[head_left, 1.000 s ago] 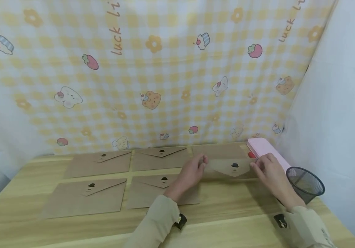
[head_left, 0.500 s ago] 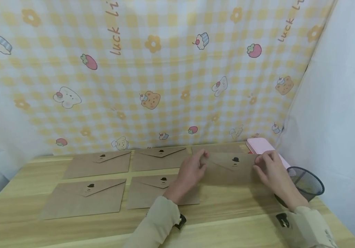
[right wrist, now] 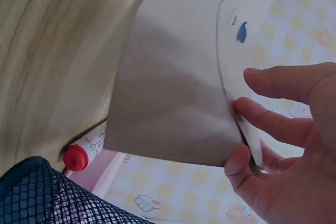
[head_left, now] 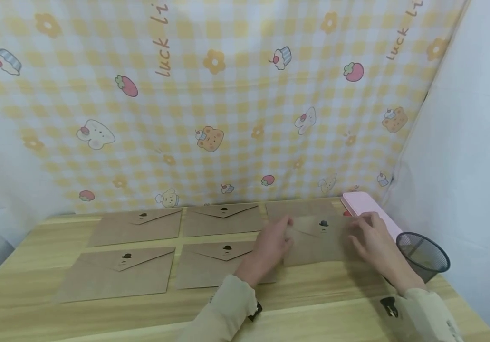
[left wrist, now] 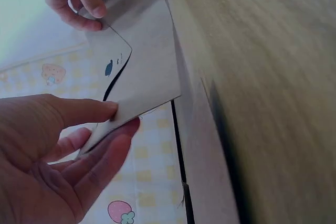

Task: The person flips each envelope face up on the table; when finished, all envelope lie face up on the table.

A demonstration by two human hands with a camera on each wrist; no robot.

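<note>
A brown paper envelope (head_left: 313, 240) with a printed black hat on its flap is held tilted above the table's right part. My left hand (head_left: 268, 247) pinches its left edge; in the left wrist view the thumb (left wrist: 100, 111) lies on the front with fingers behind. My right hand (head_left: 375, 247) grips the upper right corner. In the right wrist view, fingertips (right wrist: 239, 158) touch the front near the flap's edge, another finger is partly hidden behind, and the thumb (right wrist: 283, 83) stands off the paper. Behind this envelope another envelope (head_left: 304, 208) lies partly covered.
Several matching envelopes (head_left: 116, 275) lie in two rows at the left and middle of the wooden table (head_left: 326, 294). By my right wrist stands a black mesh cup (head_left: 424, 256). A pink case (head_left: 369, 209) and a red-capped tube (right wrist: 79, 156) lie near it.
The envelope has turned from nearly edge-on to showing more of its front, and its lower edge has come nearer. Both hands keep hold, with the right fingers shifting slightly.
</note>
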